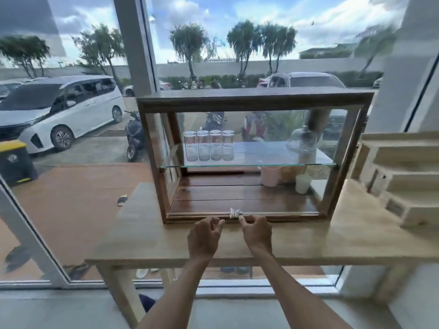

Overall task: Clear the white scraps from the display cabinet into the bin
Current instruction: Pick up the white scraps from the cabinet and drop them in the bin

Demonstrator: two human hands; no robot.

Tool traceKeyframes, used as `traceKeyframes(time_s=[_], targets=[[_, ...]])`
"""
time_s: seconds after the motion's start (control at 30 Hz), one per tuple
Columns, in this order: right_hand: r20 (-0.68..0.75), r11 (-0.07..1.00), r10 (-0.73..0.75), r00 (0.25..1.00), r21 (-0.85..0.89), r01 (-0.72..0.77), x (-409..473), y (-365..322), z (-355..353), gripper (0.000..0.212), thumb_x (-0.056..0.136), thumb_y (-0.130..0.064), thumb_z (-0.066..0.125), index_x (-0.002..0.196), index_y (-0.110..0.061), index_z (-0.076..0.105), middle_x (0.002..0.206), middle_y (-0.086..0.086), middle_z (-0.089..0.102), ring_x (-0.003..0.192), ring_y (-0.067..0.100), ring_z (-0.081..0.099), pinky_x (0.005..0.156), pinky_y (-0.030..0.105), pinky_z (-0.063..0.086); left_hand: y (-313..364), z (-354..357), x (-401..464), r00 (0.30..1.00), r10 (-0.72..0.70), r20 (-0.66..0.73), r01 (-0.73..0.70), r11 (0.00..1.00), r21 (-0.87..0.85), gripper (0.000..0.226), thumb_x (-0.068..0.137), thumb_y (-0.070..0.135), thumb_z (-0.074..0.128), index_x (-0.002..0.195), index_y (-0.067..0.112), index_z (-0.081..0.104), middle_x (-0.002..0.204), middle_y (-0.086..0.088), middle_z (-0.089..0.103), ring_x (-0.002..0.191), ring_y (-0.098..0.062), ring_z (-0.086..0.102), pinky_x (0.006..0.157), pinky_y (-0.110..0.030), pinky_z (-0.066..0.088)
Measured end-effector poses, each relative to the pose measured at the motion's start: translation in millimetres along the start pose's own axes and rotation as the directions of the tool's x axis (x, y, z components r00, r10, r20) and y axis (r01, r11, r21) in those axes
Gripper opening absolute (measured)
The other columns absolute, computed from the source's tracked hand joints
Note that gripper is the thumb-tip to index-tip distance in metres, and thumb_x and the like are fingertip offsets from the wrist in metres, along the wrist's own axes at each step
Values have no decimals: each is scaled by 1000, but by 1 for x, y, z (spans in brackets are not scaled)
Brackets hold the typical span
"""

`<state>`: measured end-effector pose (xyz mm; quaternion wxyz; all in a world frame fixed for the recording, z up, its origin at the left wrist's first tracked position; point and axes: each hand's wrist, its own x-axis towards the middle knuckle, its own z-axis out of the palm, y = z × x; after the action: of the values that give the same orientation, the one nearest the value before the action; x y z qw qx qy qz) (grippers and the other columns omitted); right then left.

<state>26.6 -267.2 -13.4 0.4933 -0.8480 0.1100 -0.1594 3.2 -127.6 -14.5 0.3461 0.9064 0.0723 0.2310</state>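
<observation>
A wooden display cabinet [254,98] with glass sides stands on a pale wooden table [147,236]. A small cluster of white scraps [235,213] lies at the front edge of the cabinet's bottom board. My right hand [257,232] is just below the scraps, its index fingertip touching or nearly touching them, fingers loosely curled. My left hand [205,236] hovers a little to the left, fingers curled and apart, holding nothing. No bin is visible indoors.
Several upturned glasses [209,145] and a glass dome [302,141] sit on the glass shelf. A pink cup [270,176] and a white cup [303,184] stand on the bottom board. A pale stepped wooden rack [408,176] is at the right. A window is behind.
</observation>
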Motion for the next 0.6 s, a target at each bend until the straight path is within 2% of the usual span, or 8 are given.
traceKeyframes(time_s=[0.1, 0.23, 0.3, 0.5, 0.6], targets=[[0, 1000, 11, 1000, -10, -11, 13, 3, 5, 21, 85, -35, 74, 88, -16, 81, 85, 3, 79, 82, 23, 74, 69, 27, 50, 7, 20, 9, 1000, -11, -14, 11, 1000, 5, 23, 85, 47, 68, 93, 26, 72, 79, 7, 73, 77, -15, 68, 66, -31, 52], [5, 1000, 21, 1000, -22, -21, 21, 9, 13, 28, 82, -47, 73, 81, -20, 80, 80, 2, 78, 81, 26, 72, 70, 32, 52, 5, 36, 15, 1000, 20, -6, -20, 1000, -1, 25, 79, 47, 74, 93, 26, 70, 64, 9, 63, 64, -12, 63, 57, -30, 48], [6, 1000, 4, 1000, -27, -3, 22, 9, 15, 28, 81, -48, 73, 81, -21, 80, 79, 3, 77, 81, 27, 73, 69, 33, 53, 5, 40, 17, 999, 35, -12, -35, 999, 2, 26, 79, 44, 75, 97, 26, 70, 63, 10, 60, 62, -11, 62, 56, -29, 47], [12, 999, 2, 1000, -35, -2, 24, 3, 23, 34, 83, -55, 69, 80, -23, 80, 77, 5, 76, 80, 29, 72, 65, 34, 54, 6, 47, 24, 997, 67, -25, -67, 998, 15, 27, 84, 39, 70, 109, 27, 71, 78, 6, 68, 77, -17, 66, 63, -31, 48], [19, 999, 20, 1000, -37, -20, 25, 1, 24, 27, 85, -47, 71, 81, -21, 79, 81, 8, 77, 83, 32, 72, 67, 36, 55, 7, 49, 24, 993, 115, -2, -115, 992, 46, 23, 87, 37, 67, 109, 30, 71, 91, 6, 71, 83, -17, 67, 64, -32, 51]])
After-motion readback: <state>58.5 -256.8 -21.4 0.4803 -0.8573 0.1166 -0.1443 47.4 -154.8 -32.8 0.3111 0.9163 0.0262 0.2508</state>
